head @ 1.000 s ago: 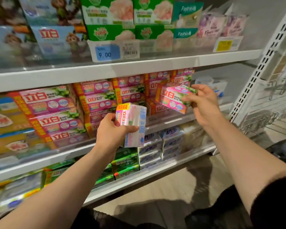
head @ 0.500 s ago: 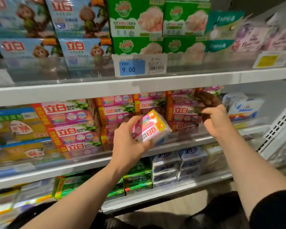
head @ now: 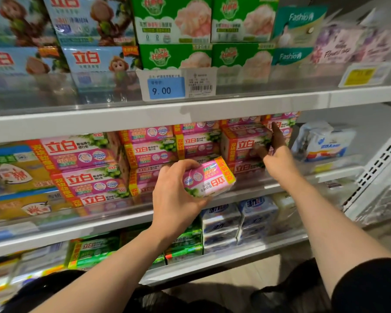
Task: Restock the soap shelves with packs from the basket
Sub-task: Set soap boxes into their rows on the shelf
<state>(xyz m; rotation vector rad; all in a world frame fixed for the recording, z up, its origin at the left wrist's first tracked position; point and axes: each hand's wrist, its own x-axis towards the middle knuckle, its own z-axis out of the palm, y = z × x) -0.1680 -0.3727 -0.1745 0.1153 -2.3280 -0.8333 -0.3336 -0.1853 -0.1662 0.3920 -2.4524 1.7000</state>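
The left hand (head: 178,195) is clamped on a pink soap pack (head: 209,177), thumb on the near side and fingers curled over its far-left end, holding it tilted and upside down in front of the middle shelf (head: 246,195), not yet on it. The right hand (head: 278,159) reaches into the same shelf w/ fingers straight, thumb up along the end of the top pack (head: 246,141) of the rightmost pink stack and fingertips against its front lower corner; it grips nothing, it seems to be nudging or steadying that pack. Basket isn't in view, so can't say how many packs are left. Main risk, as I judge it: the stack under the right hand is several packs high and the top one sits slightly forward of the ones behind, so a hard push could slide it off line or tip it toward the white-and-blue packs (head: 323,143) just beside it to the right. 2nd risk: the held pack is gripped mostly at one end, glossy wrap, so it could slip or rotate out of the fingers while being turned label-up. 3rd: little headroom is visible btwn the pink stacks and the upper shelf (head: 145,116), so forcing the pack on top could jam it or drag neighbours forward over the shelf's front lip. 4th: if placed as held, label ends up inverted vs the rest of the row.
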